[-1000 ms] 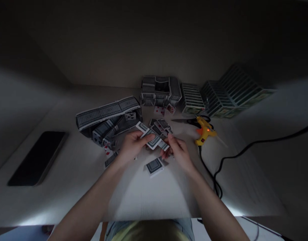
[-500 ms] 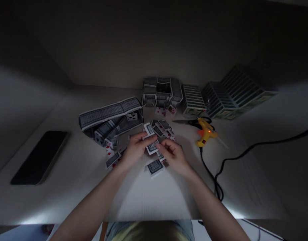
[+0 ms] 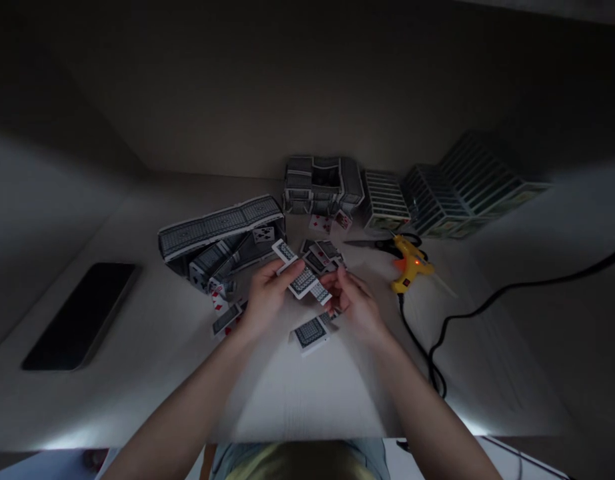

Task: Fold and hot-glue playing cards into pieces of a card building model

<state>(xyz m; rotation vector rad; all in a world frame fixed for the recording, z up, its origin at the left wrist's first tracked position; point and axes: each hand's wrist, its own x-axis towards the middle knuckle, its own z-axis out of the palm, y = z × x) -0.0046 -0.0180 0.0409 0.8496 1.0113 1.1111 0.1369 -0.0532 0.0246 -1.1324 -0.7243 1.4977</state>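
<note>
My left hand pinches a playing card with a dark patterned back, thumb on top. A narrow strip of the same pattern sticks out at its upper left and lower right ends. My right hand is just right of the lower strip end, its fingers partly curled but apart, with nothing visible in them. Whether its fingertips touch the strip is hard to tell. Below the hands, a small stack of cards lies back up on the table. Loose cut cards lie beyond the hands.
A long structure of cards stands at left, a boxy one behind, and slatted ones at back right. A yellow glue gun with its light on lies by black scissors; its cord trails right. A phone lies at left.
My right hand has let go of the card piece and shifted slightly right. My left hand has turned the piece, so its strip now slants down to the right and shows more fully.
</note>
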